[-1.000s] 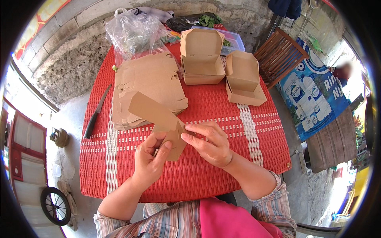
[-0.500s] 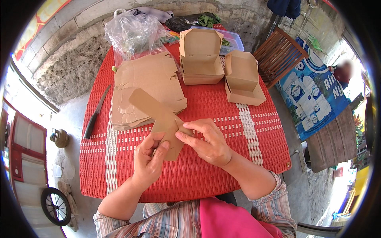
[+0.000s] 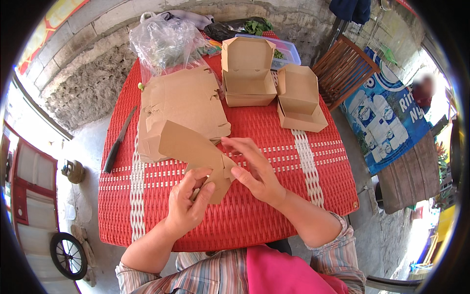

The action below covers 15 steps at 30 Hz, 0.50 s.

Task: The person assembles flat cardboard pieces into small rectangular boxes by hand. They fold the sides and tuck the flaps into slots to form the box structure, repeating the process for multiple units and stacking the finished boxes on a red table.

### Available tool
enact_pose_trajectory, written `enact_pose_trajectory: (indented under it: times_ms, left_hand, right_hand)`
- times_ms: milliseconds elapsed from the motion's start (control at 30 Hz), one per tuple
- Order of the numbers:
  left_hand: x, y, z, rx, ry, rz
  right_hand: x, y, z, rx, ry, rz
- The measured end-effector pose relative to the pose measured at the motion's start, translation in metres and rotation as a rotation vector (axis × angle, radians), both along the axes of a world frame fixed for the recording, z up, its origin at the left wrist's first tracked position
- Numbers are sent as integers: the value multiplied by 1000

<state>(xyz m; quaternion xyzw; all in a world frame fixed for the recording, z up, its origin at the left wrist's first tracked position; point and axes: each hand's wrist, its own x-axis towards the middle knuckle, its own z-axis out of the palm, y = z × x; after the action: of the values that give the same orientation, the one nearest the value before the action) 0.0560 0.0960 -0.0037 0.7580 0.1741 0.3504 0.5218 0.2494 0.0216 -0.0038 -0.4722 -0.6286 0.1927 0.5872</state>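
Note:
Over the near part of the red woven table, my left hand pinches a partly folded brown cardboard box at its near left edge. One long panel of it slants up toward the far left. My right hand is at the box's right end, fingers apart, the thumb by a folded corner flap; whether it touches is hard to see. Just beyond lies a stack of flat cardboard box blanks. Two groups of folded boxes with raised lids stand farther back, a taller stack and a lower one to its right.
A black-handled knife lies along the table's left side. At the back are a clear plastic bag, a black bag, leafy greens and a clear plastic tub. A wooden chair stands beyond the right edge; a person is farther off.
My right fingers have opened and lifted off the box's corner flap. The box has tilted and its long panel dipped slightly nearer. My left hand keeps its hold.

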Motion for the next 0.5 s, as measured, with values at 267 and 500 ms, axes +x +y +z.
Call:
enact_pose_trajectory:
  times_ms: [267, 500]
  left_hand:
    - [1, -3, -3, 122, -48, -10]
    - [-5, 5, -12, 345, -13, -3]
  right_hand:
    - [-11, 1, -5, -187, 141, 286]
    - [-7, 0, -7, -134, 105, 312]
